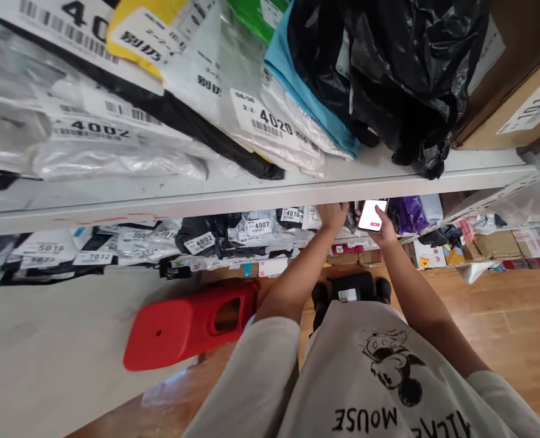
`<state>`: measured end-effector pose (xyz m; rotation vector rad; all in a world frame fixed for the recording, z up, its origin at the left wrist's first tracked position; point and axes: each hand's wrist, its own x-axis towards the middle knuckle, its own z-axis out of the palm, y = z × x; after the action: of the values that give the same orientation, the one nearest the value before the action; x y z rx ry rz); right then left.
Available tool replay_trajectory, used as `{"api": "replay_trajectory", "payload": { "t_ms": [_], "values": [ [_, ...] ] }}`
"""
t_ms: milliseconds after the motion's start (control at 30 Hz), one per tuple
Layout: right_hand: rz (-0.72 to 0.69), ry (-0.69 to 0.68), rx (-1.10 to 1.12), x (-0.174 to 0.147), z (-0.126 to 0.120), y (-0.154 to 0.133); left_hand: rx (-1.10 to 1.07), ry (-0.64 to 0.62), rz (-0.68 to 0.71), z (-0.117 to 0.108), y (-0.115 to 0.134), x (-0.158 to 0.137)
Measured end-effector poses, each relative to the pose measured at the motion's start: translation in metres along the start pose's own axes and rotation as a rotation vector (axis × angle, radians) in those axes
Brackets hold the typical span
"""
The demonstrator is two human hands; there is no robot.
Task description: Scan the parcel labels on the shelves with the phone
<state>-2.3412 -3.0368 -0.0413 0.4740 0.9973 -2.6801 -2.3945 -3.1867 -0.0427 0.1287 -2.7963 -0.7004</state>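
My right hand (pixel 387 231) is wrapped round a smartphone (pixel 371 216) with a lit, mostly white screen, just below the edge of the upper shelf. To the left of it, my left hand (pixel 332 215) reaches in among the packed parcels of the lower shelf. The shelf board above covers its fingertips, so any grip there is hidden. Near that hand lie a parcel labelled 4010 (pixel 291 215) and a grey parcel labelled 4007 (pixel 257 227). A purple parcel (pixel 411 214) sits right of the phone.
The white upper shelf (pixel 160 198) runs across close in front, loaded with bagged parcels, a black plastic bag (pixel 411 73) and a cardboard box (pixel 520 103). A red stool (pixel 169 328) lies on its side at the left. By my feet stands a black item (pixel 352 286) with a white label.
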Motion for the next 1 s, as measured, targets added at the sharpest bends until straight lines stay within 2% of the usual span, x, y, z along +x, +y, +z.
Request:
{"api": "replay_trajectory", "payload": {
  "t_ms": [167, 300, 333, 433, 500, 633, 800, 1000],
  "values": [
    [0.016, 0.025, -0.017, -0.024, -0.009, 0.003, 0.168, -0.031, -0.041, -0.019, -0.021, -0.021],
    [0.069, 0.035, -0.05, -0.057, -0.023, 0.008, 0.188, 0.098, -0.15, -0.012, -0.021, -0.021],
    [0.082, 0.035, -0.059, -0.066, -0.028, 0.01, 0.196, 0.089, -0.141, -0.01, -0.019, -0.019],
    [0.109, 0.023, -0.084, -0.087, -0.044, 0.01, 0.195, -0.138, 0.107, -0.007, -0.012, -0.013],
    [0.112, 0.004, -0.102, -0.095, -0.054, 0.006, 0.224, -0.237, 0.2, -0.007, -0.004, -0.014],
    [0.114, -0.064, -0.148, -0.097, -0.072, -0.009, 0.282, -0.144, 0.058, -0.001, 0.021, -0.031],
    [0.188, -0.218, -0.265, -0.086, -0.086, -0.038, 0.114, 0.032, -0.16, 0.016, 0.04, -0.041],
    [0.274, -0.388, -0.508, -0.058, -0.082, -0.081, 0.025, 0.185, -0.367, 0.024, 0.061, -0.038]
  ]
}}
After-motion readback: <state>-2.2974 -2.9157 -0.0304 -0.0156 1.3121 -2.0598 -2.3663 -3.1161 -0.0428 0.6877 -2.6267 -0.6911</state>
